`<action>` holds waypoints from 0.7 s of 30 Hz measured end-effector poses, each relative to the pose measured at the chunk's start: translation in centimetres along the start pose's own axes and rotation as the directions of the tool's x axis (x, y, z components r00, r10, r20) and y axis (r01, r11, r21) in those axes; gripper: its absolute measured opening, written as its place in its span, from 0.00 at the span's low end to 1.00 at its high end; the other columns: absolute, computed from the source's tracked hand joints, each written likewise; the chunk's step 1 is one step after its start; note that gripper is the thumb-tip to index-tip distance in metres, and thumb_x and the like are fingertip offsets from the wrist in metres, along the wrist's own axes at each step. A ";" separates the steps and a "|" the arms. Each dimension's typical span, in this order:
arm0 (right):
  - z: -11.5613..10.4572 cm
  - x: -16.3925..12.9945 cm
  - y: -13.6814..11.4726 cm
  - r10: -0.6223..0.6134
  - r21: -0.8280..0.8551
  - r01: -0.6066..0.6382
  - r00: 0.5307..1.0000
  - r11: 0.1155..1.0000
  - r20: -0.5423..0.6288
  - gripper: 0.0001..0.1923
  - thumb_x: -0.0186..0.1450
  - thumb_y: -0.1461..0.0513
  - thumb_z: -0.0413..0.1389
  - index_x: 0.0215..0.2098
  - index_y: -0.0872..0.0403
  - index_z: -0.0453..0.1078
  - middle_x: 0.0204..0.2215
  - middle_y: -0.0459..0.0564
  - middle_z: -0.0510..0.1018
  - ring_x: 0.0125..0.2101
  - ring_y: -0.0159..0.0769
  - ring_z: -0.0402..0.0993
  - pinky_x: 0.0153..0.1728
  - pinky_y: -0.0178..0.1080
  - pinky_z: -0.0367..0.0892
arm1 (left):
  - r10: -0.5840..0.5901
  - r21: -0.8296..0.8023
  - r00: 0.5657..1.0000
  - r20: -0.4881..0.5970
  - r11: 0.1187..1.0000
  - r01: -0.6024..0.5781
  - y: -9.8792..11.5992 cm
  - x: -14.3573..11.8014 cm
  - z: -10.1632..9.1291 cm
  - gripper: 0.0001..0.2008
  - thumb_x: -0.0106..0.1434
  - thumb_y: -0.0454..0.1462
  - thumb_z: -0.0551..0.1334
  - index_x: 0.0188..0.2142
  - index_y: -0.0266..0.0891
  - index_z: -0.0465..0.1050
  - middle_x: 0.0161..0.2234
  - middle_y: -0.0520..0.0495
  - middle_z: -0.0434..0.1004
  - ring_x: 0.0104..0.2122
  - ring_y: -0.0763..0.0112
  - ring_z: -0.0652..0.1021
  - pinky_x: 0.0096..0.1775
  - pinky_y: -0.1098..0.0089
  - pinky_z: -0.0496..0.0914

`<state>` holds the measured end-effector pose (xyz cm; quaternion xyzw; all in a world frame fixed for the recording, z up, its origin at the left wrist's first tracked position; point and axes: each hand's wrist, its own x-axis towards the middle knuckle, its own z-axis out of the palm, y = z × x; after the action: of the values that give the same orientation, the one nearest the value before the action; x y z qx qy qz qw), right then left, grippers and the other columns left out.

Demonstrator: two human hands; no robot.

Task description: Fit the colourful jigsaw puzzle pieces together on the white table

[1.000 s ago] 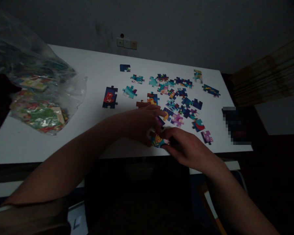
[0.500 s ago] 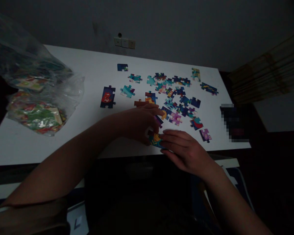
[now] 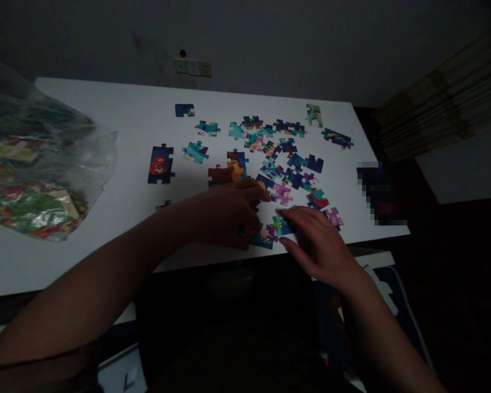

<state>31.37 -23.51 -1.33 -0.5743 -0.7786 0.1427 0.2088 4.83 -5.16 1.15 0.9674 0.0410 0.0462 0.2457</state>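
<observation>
My left hand (image 3: pixel 223 215) and my right hand (image 3: pixel 317 243) lay flat, fingers out, pressing on the joined puzzle pieces (image 3: pixel 265 234) near the front edge of the white table (image 3: pixel 106 125).

Dim room in a home: white tabletop (image 3: pixel 106 114) w/ jigsaw pieces (image 3: pixel 278 158) beyond the hands, wall sockets (image 3: pixel 192 66) behind, bag of puzzles (image 3: pixel 33 180) far left.

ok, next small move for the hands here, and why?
Probably press the joined pieces flat with the right hand. They lie on the table near its front edge, the left hand pins one side, and right fingers already rest on them.
</observation>
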 end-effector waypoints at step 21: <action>-0.9 -2.3 1.3 0.052 0.081 -0.035 0.976 0.996 -0.212 0.25 0.76 0.69 0.60 0.68 0.48 0.72 0.56 0.56 0.80 0.56 0.47 0.80 0.56 0.51 0.81 | -0.014 0.067 1.000 0.003 0.998 0.013 1.4 0.2 0.1 0.04 0.67 0.39 0.78 0.39 0.48 0.87 0.48 0.46 0.84 0.51 0.57 0.80 0.55 0.58 0.76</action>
<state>33.43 -25.39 -1.52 -0.5949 -0.7327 0.1143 0.3102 5.14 -6.45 1.72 0.9749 0.0486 0.0413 0.2135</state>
